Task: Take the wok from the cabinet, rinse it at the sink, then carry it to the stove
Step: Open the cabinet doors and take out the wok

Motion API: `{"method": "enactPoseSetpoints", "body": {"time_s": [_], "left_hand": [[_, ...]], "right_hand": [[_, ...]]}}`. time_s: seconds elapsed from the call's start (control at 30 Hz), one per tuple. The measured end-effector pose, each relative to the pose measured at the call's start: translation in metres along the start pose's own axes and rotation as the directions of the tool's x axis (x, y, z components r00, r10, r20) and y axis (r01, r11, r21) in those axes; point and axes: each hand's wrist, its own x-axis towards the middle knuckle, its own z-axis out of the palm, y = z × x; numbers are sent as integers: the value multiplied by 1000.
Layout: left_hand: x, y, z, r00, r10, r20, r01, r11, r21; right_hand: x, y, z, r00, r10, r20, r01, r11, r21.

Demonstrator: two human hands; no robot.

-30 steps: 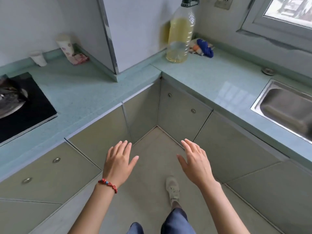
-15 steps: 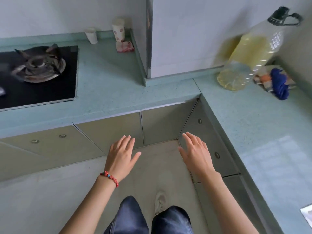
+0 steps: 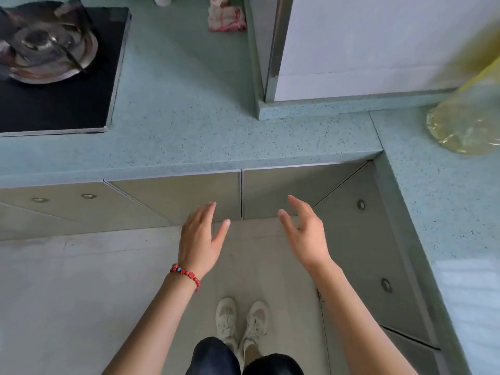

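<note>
No wok is in view. Grey cabinet doors (image 3: 176,196) with round metal pulls run under the pale green counter (image 3: 189,131); all are closed. My left hand (image 3: 198,239), with a red bead bracelet at the wrist, hovers with straight fingers in front of the doors, holding nothing. My right hand (image 3: 305,234) hovers beside it, fingers relaxed and empty, near the corner cabinet door (image 3: 359,239). The black stove (image 3: 62,85) with its metal burner ring (image 3: 48,50) sits on the counter at the upper left. The sink is out of view.
A big bottle of yellow oil (image 3: 465,117) stands on the counter at the right. A pink-and-white cloth (image 3: 227,20) lies at the back by a white pillar (image 3: 365,44). My feet in white shoes (image 3: 240,323) stand on the pale floor.
The view has swung left and tipped down, from the sink side to the stove corner. Both hands stayed open and now hover close to the cabinet doors.
</note>
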Motion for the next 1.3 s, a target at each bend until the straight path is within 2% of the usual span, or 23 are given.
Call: {"method": "enactPoseSetpoints", "body": {"time_s": [0.1, 0.17, 0.2, 0.27, 0.3, 0.37, 0.43, 0.5, 0.6, 0.77, 0.9, 1.0, 1.13, 1.3], "left_hand": [[32, 0, 26, 985, -157, -73, 134, 959, -250], [55, 2, 42, 961, -273, -34, 224, 849, -479], [67, 2, 50, 937, -349, 31, 290, 722, -629], [88, 2, 61, 865, -469, 177, 381, 387, -840], [97, -1, 65, 840, -497, 218, 392, 278, -877], [111, -6, 72, 826, -504, 252, 391, 190, -900], [121, -11, 75, 823, -488, 289, 381, 98, -919], [125, -14, 77, 819, -477, 320, 365, 2, -931], [128, -15, 77, 823, -475, 312, 311, -83, -947], [137, -9, 69, 859, -395, 325, 248, -234, -940], [136, -13, 71, 852, -379, 361, 249, -314, -916], [125, -13, 74, 857, -375, 353, 250, -295, -922], [95, -14, 73, 809, -469, 355, 254, -266, -930], [51, -18, 69, 725, -601, 337, 330, -126, -936]], "right_hand": [[41, 8, 30, 995, 94, -12, -90, 977, 195], [68, 12, 53, 991, 136, -2, -130, 951, 281], [81, 12, 64, 985, 172, 11, -165, 924, 345], [104, 13, 83, 962, 266, 61, -258, 816, 518], [114, 14, 90, 948, 301, 106, -301, 731, 612], [130, 16, 97, 926, 325, 192, -347, 531, 773], [141, 20, 101, 920, 325, 219, -339, 381, 860], [147, 21, 105, 921, 320, 222, -325, 318, 891], [150, 18, 107, 927, 313, 208, -303, 295, 906], [150, 12, 109, 930, 276, 241, -278, 103, 955], [146, 9, 114, 938, 258, 231, -252, 51, 966], [136, 11, 114, 942, 241, 233, -251, 46, 967], [114, 11, 113, 912, 345, 220, -280, 135, 950], [71, 19, 112, 828, 553, 96, -281, 260, 924]]}}
